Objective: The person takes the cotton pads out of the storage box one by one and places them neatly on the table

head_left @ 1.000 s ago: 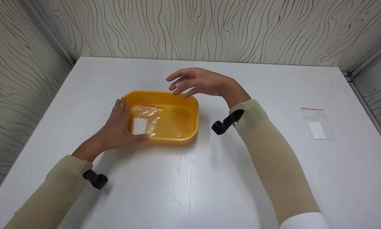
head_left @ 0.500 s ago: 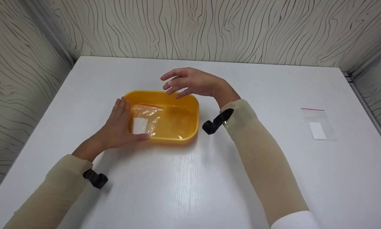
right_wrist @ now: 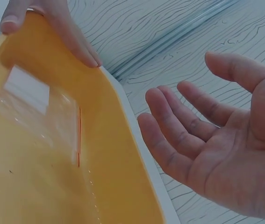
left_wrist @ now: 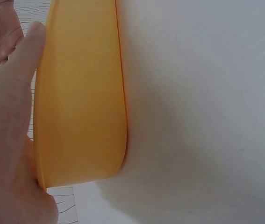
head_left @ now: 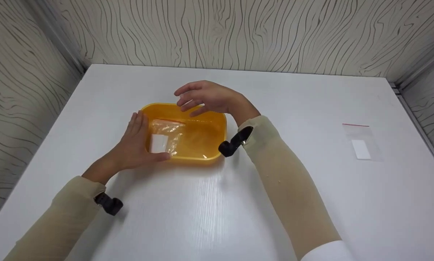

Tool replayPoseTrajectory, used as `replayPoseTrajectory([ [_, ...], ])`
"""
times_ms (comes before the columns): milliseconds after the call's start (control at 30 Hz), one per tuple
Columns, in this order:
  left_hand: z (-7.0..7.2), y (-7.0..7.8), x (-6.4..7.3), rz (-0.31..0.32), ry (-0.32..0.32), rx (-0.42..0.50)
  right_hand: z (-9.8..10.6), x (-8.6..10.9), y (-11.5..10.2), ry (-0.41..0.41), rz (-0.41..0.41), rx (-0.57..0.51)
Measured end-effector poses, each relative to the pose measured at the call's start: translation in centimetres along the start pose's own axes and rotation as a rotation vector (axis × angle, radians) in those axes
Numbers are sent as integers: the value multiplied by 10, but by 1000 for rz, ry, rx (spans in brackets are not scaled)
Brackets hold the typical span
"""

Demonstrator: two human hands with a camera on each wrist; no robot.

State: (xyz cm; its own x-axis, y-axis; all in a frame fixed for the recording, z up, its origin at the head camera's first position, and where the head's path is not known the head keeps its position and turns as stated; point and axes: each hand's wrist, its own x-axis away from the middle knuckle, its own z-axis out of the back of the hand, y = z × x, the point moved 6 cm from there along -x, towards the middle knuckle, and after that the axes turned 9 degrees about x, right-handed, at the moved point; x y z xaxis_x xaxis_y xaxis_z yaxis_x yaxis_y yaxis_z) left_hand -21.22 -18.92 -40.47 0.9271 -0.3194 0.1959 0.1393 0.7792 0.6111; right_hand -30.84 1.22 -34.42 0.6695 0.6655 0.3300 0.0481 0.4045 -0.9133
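A yellow plastic basin (head_left: 202,160) stands on the white table. My left hand (head_left: 132,148) spans its left end with straight fingers along that side and the thumb over the front rim. In the right wrist view that thumb and those fingers rest at the rim. Inside the basin, at the left, lies a clear zip bag (right_wrist: 62,119) with a red seal line and a white patch. Over the basin's back rim hovers my right hand (head_left: 209,98), its fingers loosely bent and nothing in them; the right wrist view shows the bare palm.
Another clear zip bag (head_left: 362,143) with a red seal line and white patch lies flat on the table (head_left: 293,94) at the right. A wood-grain panel (head_left: 217,32) rises behind the table. Each wrist carries a black camera mount (head_left: 235,141).
My right hand has moved left and slightly down, over the basin's back rim. The left hand, the basin and both bags keep their places.
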Motion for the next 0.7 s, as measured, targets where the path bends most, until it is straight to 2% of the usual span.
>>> replayPoseTrajectory([
  [200, 1, -1, 0, -3, -3, -8, -5, -4, 3, 27, -61, -84],
  [700, 1, 1, 1, -16, -4, 2, -20, -15, 10, 50, -175, -143],
])
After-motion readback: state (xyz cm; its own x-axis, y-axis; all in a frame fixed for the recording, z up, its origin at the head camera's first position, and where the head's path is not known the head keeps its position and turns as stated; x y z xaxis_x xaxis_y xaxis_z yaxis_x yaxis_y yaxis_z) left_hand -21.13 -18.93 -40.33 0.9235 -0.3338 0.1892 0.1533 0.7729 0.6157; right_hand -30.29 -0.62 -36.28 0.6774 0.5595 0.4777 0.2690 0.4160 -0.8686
